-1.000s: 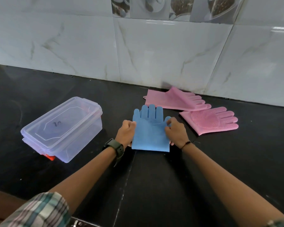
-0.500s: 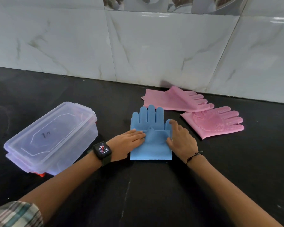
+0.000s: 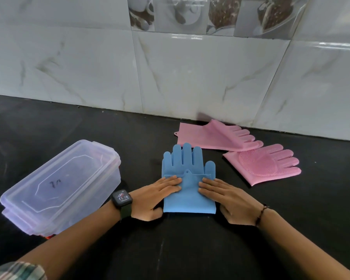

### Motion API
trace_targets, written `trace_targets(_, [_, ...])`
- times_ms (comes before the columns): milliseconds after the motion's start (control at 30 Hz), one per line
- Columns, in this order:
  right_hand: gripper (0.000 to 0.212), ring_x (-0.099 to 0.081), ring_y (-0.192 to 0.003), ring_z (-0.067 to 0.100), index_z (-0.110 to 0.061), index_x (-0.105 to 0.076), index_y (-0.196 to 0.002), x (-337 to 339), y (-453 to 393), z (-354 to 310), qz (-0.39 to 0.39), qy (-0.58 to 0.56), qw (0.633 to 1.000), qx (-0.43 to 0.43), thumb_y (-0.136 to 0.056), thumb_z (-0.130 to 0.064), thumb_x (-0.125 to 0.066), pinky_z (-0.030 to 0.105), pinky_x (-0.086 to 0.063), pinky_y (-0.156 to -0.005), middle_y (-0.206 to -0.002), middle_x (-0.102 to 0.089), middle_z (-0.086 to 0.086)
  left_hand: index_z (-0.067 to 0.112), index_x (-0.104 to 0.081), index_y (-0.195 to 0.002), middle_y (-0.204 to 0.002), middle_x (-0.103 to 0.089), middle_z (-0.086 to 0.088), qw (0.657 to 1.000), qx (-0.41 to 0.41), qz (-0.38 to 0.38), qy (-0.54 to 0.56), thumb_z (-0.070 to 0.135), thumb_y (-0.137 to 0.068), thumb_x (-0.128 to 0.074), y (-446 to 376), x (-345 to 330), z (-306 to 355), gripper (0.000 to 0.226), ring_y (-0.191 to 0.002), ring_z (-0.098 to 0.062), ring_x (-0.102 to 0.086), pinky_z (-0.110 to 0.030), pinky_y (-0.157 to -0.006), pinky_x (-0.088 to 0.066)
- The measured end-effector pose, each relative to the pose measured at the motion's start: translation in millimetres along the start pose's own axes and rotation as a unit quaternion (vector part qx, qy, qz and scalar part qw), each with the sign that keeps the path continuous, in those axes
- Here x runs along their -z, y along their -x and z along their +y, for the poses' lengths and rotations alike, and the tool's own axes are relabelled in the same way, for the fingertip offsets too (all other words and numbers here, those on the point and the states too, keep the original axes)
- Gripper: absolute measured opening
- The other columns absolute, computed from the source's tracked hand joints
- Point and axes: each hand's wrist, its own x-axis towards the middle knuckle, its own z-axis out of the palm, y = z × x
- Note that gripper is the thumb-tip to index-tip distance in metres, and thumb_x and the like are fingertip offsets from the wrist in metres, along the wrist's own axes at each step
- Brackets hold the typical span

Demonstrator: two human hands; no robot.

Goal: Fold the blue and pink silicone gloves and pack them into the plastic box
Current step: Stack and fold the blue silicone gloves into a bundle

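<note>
A blue silicone glove (image 3: 188, 172) lies on the black counter, its cuff folded up over the palm and its fingers pointing at the wall. My left hand (image 3: 153, 196) lies flat on the fold's left side, fingers spread. My right hand (image 3: 225, 196) presses flat on the right side. Two pink gloves lie to the right: one (image 3: 212, 136) against the wall with a lifted fold, the other (image 3: 265, 163) palm up with its bristles showing. The clear plastic box (image 3: 59, 188) sits at the left with its lid on.
The black counter (image 3: 190, 249) runs back to a grey marble-tiled wall (image 3: 170, 73). A smartwatch is on my left wrist and a thin dark band on my right. Something red shows under the box's near corner (image 3: 49, 237).
The blue glove's cuff has been folded up over its palm. Both hands went from pinching the glove's sides to lying flat on the fold.
</note>
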Motion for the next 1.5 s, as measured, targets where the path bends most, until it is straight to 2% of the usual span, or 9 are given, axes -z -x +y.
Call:
trace_targets(200, [0.061,-0.017,-0.141,0.004,-0.015,-0.044,-0.139,-6.6,0.1,-3.1,0.075,-0.126,0.989,-0.033,-0.079,-0.014,-0.057,0.015,-0.005,-0.117,-0.148,-0.038,-0.005,0.013,-0.043,-0.138,-0.153,-0.031,0.001,0.98,0.082,0.101,0.149,0.02,-0.098,-0.043,-5.2,-2.5,10.5,0.041,-0.139,-0.004,-0.015,-0.029,-0.12,-0.018])
trace_targets(300, [0.052,-0.037,-0.136,0.011,-0.013,-0.053,-0.129,-5.8,0.0,-10.3,0.121,-0.164,0.975,-0.084,-0.08,-0.013,-0.067,0.029,-0.025,-0.117,-0.14,-0.05,0.0,0.009,-0.046,-0.135,-0.138,-0.046,0.004,0.935,0.142,0.131,0.298,0.015,-0.1,-0.038,-4.6,4.3,19.9,0.037,-0.124,-0.008,-0.045,-0.016,-0.103,-0.035])
trace_targets(400, [0.018,-0.065,-0.093,0.018,-0.012,-0.064,-0.101,1.7,0.0,-30.5,0.231,-0.226,0.937,-0.136,-0.084,-0.008,-0.064,0.037,-0.054,-0.085,-0.1,-0.069,0.004,0.013,-0.057,-0.117,-0.102,-0.061,0.005,0.921,0.152,0.167,0.317,0.019,-0.099,-0.039,6.0,6.8,32.5,0.026,-0.086,-0.01,-0.057,-0.014,-0.076,-0.046])
trace_targets(533, [0.01,-0.055,-0.062,0.013,-0.039,-0.052,-0.084,-5.7,15.5,-66.2,0.354,-0.297,0.861,-0.211,-0.088,-0.033,-0.046,0.018,-0.041,-0.055,-0.068,-0.059,-0.003,0.032,-0.051,-0.11,-0.105,-0.063,0.016,0.924,0.094,0.171,0.328,0.05,-0.079,-0.058,42.5,-3.5,52.2,0.036,-0.095,0.003,-0.062,-0.011,-0.083,-0.05])
trace_targets(633, [0.02,-0.056,-0.06,0.005,-0.04,-0.049,-0.085,-17.7,18.2,-81.7,0.383,-0.315,0.821,-0.285,-0.092,-0.021,-0.047,0.013,-0.04,-0.049,-0.061,-0.056,-0.005,0.022,-0.057,-0.105,-0.105,-0.066,0.007,0.937,0.122,0.2,0.261,0.035,-0.081,-0.065,48.8,-17.5,64.1,0.029,-0.094,-0.004,-0.063,-0.024,-0.082,-0.054])
trace_targets(800, [0.019,-0.06,-0.065,0.014,-0.018,-0.049,-0.11,-9.8,-14.7,-74.7,0.4,-0.263,0.801,-0.36,-0.093,-0.025,-0.046,0.033,-0.048,-0.059,-0.075,-0.063,-0.002,0.014,-0.055,-0.098,-0.091,-0.068,0.002,0.872,0.205,0.331,0.298,0.028,-0.088,-0.06,22.9,-7.3,78.7,0.018,-0.078,-0.015,-0.067,-0.027,-0.068,-0.056])
trace_targets(1033, [0.034,-0.058,-0.095,0.032,-0.013,-0.044,-0.119,7.8,-71.5,-54.8,0.272,-0.141,0.84,-0.449,-0.09,-0.031,-0.046,0.042,-0.048,-0.075,-0.101,-0.065,0.014,0.001,-0.055,-0.096,-0.094,-0.067,-0.013,0.769,0.455,0.34,0.293,0.04,-0.087,-0.057,-21.1,5.7,64.8,0.04,-0.091,-0.033,-0.063,-0.035,-0.073,-0.047])
trace_targets(1267, [0.058,-0.047,-0.113,0.038,-0.009,-0.045,-0.125,10.4,-62.4,-38.7,0.076,-0.112,0.818,-0.56,-0.092,-0.053,-0.028,0.042,-0.044,-0.08,-0.125,-0.048,0.019,0.006,-0.047,-0.119,-0.122,-0.054,-0.015,0.817,0.544,0.159,0.111,0.06,-0.087,-0.037,-41.8,14.6,69.0,0.064,-0.107,-0.034,-0.059,-0.038,-0.081,-0.047])
trace_targets(1500, [0.062,-0.058,-0.1,0.034,-0.004,-0.056,-0.107,24.2,-52.6,-39.5,0.044,-0.26,0.819,-0.509,-0.087,-0.06,-0.041,0.033,-0.041,-0.074,-0.108,-0.06,0.016,0.0,-0.051,-0.125,-0.126,-0.057,-0.022,0.806,0.509,0.077,0.291,0.047,-0.096,-0.029,-43.7,27.6,74.1,0.059,-0.111,-0.038,-0.058,-0.041,-0.095,-0.049])
